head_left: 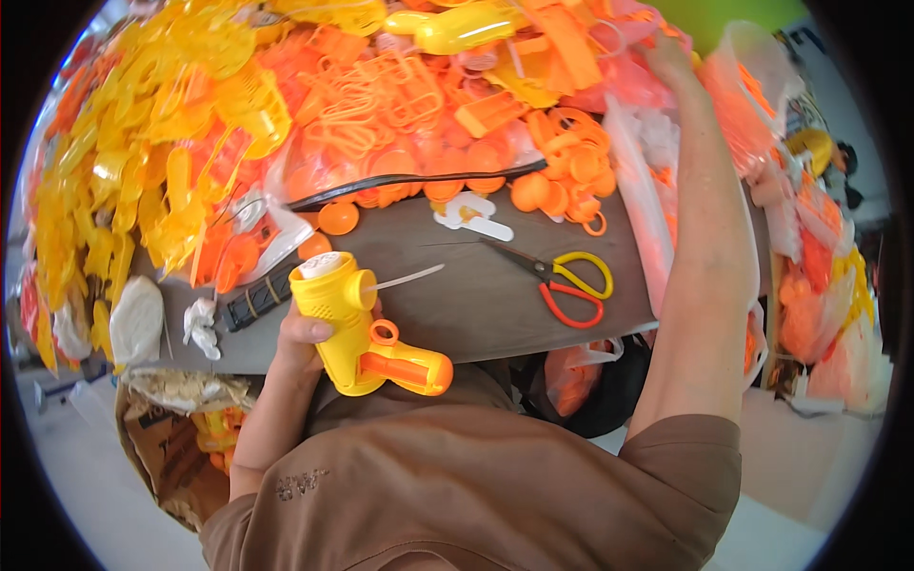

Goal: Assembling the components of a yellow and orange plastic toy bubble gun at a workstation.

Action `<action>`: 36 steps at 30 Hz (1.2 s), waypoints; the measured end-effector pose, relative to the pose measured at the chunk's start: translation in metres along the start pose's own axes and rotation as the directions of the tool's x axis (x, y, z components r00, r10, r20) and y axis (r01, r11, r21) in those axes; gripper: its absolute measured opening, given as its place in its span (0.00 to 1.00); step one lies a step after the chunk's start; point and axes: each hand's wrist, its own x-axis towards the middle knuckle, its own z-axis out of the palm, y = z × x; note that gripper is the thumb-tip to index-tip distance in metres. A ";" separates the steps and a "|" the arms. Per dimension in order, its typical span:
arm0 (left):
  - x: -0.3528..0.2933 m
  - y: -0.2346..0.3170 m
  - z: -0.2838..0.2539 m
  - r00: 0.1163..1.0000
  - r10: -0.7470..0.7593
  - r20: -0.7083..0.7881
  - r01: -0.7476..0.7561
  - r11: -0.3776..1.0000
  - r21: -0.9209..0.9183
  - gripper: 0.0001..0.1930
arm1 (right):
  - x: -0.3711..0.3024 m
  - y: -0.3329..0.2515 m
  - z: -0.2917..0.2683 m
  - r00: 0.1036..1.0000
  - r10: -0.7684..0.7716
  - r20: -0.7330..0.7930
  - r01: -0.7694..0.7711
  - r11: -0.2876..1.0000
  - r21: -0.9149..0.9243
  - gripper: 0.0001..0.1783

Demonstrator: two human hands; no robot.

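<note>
One yellow toy gun [357, 328] sits inside the left hand [303, 338] grip.

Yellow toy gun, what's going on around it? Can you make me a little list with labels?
left hand: grips the yellow toy gun with an orange trigger and tip
right hand: stretched out into the pile of orange plastic parts; what the fingers grip cannot be seen
table: grey-brown
on the table: scissors with one yellow and one red handle loop, lying near the middle
left side: heap of yellow plastic parts
right side: clear bags of orange pieces
</note>
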 end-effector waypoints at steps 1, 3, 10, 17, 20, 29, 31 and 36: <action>0.003 0.001 0.002 1.000 -0.013 0.018 0.013 1.000 -0.012 0.39 | 0.008 0.026 0.012 0.992 0.020 -0.123 -0.037 0.990 -0.134 0.25; 0.001 0.001 0.002 1.000 0.018 -0.016 -0.018 1.000 0.000 0.38 | 0.030 0.028 0.009 0.994 0.044 -0.099 -0.040 0.998 0.039 0.25; 0.002 0.001 0.003 1.000 -0.011 -0.015 0.010 0.998 -0.058 0.39 | 0.093 0.051 0.079 0.957 -0.270 -0.102 0.288 0.902 0.320 0.30; 0.004 0.002 0.003 1.000 -0.021 0.002 0.021 0.998 -0.059 0.39 | 0.130 0.058 0.095 0.713 -0.669 -0.210 0.701 0.680 0.216 0.23; 0.004 0.002 0.002 0.999 -0.032 -0.006 0.031 0.998 -0.058 0.39 | 0.127 0.055 0.096 0.691 -0.673 -0.263 0.722 0.632 0.282 0.22; 0.004 0.001 0.002 1.000 -0.017 -0.011 0.016 0.999 -0.027 0.40 | 0.107 0.073 0.097 0.878 -0.389 -0.277 0.448 0.873 0.195 0.24; 0.004 0.000 0.002 1.000 -0.002 -0.012 0.002 1.000 -0.024 0.40 | 0.110 0.072 0.091 0.930 -0.281 -0.236 0.332 0.918 0.215 0.23; 0.006 0.001 0.003 1.000 -0.010 -0.023 0.010 1.000 0.002 0.41 | 0.080 0.050 0.053 0.895 0.151 -0.420 -0.014 0.950 0.312 0.20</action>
